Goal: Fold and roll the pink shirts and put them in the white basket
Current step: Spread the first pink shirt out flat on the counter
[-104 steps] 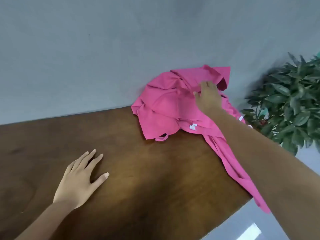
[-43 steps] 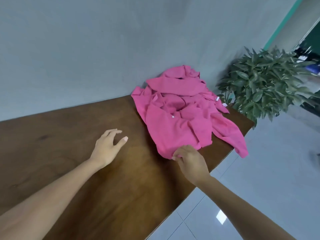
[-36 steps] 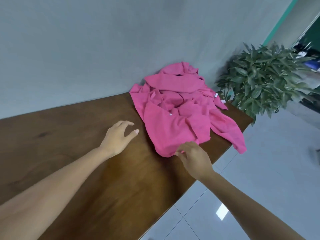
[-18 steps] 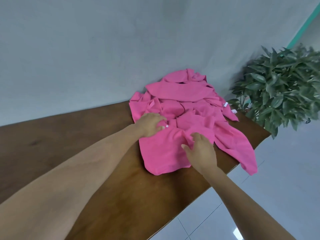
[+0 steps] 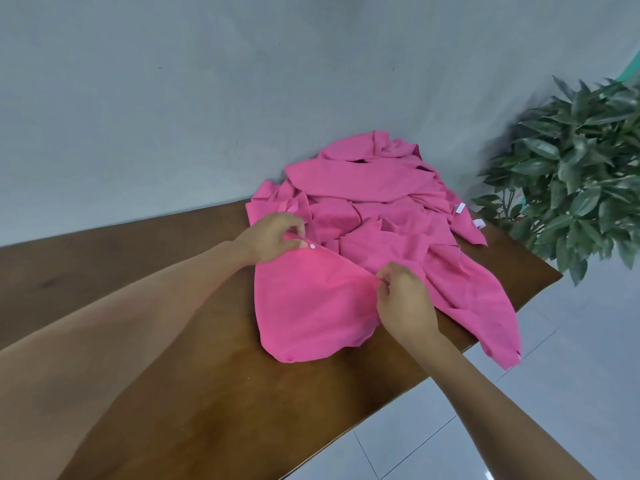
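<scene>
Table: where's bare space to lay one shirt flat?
Bare wood on the table left of the shirts, running back to the wall, and along the near edge in front of both arms. Crowded at the right end: the pile covers it, one piece hanging over the edge; the left hand and right hand pinch the top shirt.

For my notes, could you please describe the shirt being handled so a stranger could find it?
On the wooden table, pink shirts are heaped against the wall. The handled shirt lies nearest the viewer; unlike the rest, both the left hand and right hand pinch its edge.
</scene>
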Action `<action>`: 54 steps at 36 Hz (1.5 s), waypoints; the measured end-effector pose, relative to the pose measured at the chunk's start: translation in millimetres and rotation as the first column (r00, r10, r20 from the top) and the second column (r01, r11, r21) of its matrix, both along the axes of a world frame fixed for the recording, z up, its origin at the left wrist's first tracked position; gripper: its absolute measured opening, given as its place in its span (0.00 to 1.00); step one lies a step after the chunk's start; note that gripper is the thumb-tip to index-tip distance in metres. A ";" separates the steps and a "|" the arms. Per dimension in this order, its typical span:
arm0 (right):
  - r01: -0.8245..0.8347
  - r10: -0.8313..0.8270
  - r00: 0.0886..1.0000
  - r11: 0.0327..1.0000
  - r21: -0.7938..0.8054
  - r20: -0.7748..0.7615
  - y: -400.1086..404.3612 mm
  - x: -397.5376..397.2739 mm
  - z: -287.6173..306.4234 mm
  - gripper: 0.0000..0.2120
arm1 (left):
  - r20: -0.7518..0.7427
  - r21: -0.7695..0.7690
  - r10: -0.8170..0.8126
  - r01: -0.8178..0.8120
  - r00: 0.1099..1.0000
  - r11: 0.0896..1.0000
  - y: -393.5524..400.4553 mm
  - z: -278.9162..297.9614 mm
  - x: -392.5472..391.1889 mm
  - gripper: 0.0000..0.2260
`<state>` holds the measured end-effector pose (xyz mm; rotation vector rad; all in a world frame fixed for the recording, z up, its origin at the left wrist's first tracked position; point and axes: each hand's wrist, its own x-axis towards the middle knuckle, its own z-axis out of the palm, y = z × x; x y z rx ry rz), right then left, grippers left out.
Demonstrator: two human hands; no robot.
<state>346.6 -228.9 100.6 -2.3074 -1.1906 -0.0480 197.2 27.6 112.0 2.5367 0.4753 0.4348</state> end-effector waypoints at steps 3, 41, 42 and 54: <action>0.000 -0.003 0.997 0.999 0.038 0.076 -2.7 6.4 9.6 0.06 | 0.109 -0.054 0.032 -0.026 0.994 0.998 -4.4 19.2 -11.5 0.08; -0.141 0.135 0.979 0.990 0.029 0.154 73.9 -191.0 18.0 0.08 | 0.096 -0.176 0.360 -0.341 0.928 0.924 24.3 33.6 -411.4 0.07; -0.154 0.148 0.978 0.987 0.035 0.147 73.5 -202.2 17.2 0.08 | 0.095 -0.184 0.381 -0.360 0.920 0.915 28.5 29.8 -422.0 0.07; -0.228 0.276 0.921 0.954 -0.195 0.276 28.0 -314.0 -22.3 0.30 | -0.026 -0.289 0.538 -0.521 0.843 0.803 42.8 -19.4 -519.9 0.08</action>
